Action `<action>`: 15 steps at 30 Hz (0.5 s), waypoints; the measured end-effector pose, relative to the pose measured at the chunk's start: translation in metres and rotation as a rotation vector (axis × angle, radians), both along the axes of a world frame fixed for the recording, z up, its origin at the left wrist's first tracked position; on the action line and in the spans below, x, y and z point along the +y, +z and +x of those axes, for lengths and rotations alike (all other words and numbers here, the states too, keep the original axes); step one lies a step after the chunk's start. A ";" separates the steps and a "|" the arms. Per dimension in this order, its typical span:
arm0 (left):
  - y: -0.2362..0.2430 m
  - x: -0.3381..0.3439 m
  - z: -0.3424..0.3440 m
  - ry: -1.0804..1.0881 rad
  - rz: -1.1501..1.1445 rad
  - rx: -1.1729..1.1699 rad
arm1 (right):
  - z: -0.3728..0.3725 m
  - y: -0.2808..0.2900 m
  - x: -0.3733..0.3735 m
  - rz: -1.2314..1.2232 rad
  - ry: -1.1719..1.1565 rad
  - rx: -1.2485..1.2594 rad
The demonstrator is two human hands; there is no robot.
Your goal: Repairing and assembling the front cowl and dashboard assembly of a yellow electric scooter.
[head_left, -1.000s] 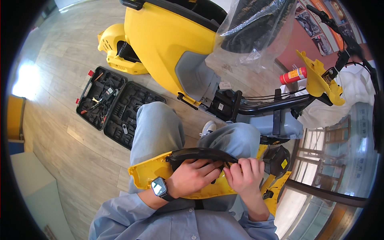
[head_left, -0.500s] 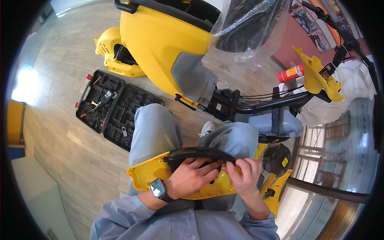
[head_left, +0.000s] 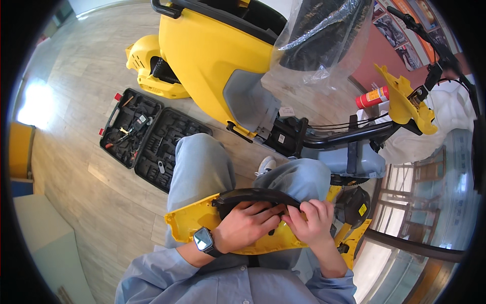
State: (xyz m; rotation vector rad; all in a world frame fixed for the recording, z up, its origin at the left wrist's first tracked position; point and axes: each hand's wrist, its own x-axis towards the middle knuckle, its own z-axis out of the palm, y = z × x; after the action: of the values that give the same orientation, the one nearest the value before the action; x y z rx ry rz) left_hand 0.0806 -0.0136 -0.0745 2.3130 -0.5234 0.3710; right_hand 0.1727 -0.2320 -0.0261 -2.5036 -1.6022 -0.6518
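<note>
Across my lap lies a yellow plastic body panel (head_left: 190, 215), hollow side up, with a black curved trim piece (head_left: 253, 195) along its far edge. My left hand (head_left: 248, 225), a watch on its wrist, reaches over the panel with its fingers bent against the inner side of the black trim. Close beside its fingertips, my right hand (head_left: 311, 220) is closed in a pinch at the trim's right part. Whatever is between the right fingertips is too small or hidden to make out. The yellow panel's middle is partly covered by my hands.
Ahead stands a partly dismantled yellow scooter (head_left: 207, 55) with a bare black frame tube (head_left: 344, 139). An open black tool case (head_left: 147, 137) lies on the floor to the left. At right are a red cylinder (head_left: 372, 97), a black housing (head_left: 353, 206) and more yellow panels (head_left: 357, 240).
The whole view has shifted slightly, so the scene sits a little to the right and lower. Both hands stay at the same spot on the black trim, with only small finger movement.
</note>
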 end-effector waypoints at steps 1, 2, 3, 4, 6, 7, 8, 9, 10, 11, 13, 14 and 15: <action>0.000 0.000 0.000 -0.007 0.001 0.010 | 0.000 0.001 -0.002 0.003 -0.002 0.039; -0.001 0.000 -0.001 -0.014 0.001 0.022 | 0.000 0.001 -0.005 0.004 0.001 0.041; 0.000 0.000 -0.001 -0.012 0.002 0.024 | 0.000 0.000 -0.008 0.029 -0.011 0.081; 0.001 0.000 0.000 -0.006 -0.001 0.013 | 0.000 0.000 -0.009 0.054 -0.025 0.120; 0.002 -0.001 0.000 -0.007 -0.006 0.003 | 0.000 0.002 -0.007 0.045 -0.019 0.099; 0.001 -0.001 -0.001 -0.015 0.005 -0.007 | 0.000 0.004 -0.006 0.037 -0.012 0.077; 0.001 -0.001 0.000 -0.024 0.016 -0.019 | 0.001 0.005 -0.004 0.036 -0.017 0.075; 0.001 -0.001 0.000 -0.029 0.015 -0.020 | 0.002 0.006 -0.002 0.022 -0.003 0.023; 0.002 -0.001 0.000 -0.022 0.012 -0.015 | 0.002 0.006 -0.001 0.008 0.011 -0.029; 0.003 -0.001 -0.001 -0.014 0.010 -0.010 | 0.003 0.006 0.000 0.007 0.008 -0.030; 0.000 -0.004 -0.002 -0.001 0.005 0.000 | 0.003 0.005 0.000 -0.009 -0.004 -0.019; -0.001 -0.004 -0.001 0.015 0.000 0.010 | 0.004 0.004 -0.001 -0.009 -0.005 -0.020; -0.001 -0.004 -0.001 0.014 0.001 0.010 | 0.004 0.002 -0.001 0.018 -0.006 -0.003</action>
State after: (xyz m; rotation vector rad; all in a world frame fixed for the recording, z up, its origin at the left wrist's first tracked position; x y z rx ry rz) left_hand 0.0793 -0.0178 -0.0753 2.3192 -0.5024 0.3665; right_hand 0.1763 -0.2331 -0.0238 -2.4968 -1.5830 -0.6688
